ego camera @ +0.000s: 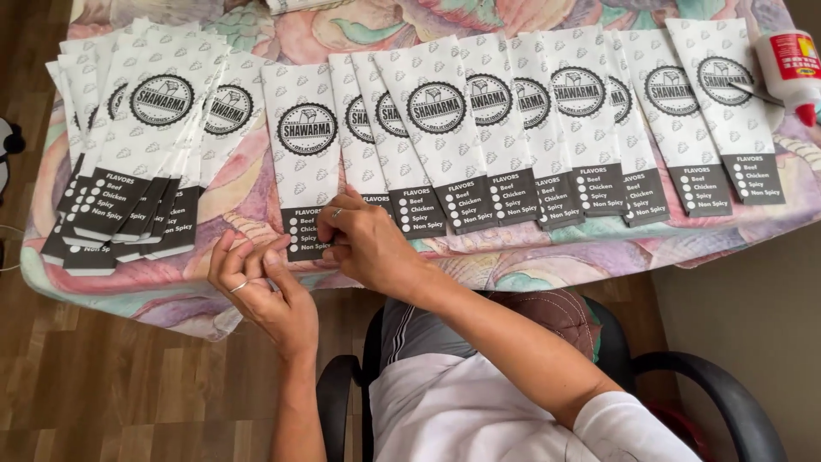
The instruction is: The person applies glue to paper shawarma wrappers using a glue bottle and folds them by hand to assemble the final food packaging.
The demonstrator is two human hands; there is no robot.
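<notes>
1. Plainly, the right hand (368, 244) pinches the dark bottom edge of one flat paper sleeve (305, 150) lying near the table's front edge, fingers closed on it.
2. The left hand (261, 287) hovers just beside it, fingers loosely curled and holding nothing.
3. Judging by its look, the sleeve is thin, light and floppy; it likely creases easily and slides on the patterned tablecloth (530, 257), so the bottom flap seems the natural place to grip.
4. More sleeves overlap in a row (547, 120) to the right and in a stack (128, 145) to the left, leaving little bare cloth between them.
5. A glue bottle (791, 68) lies at the far right corner, well apart from both hands.
6. Open room lies mainly along the front edge, above the chair (684, 376).
</notes>
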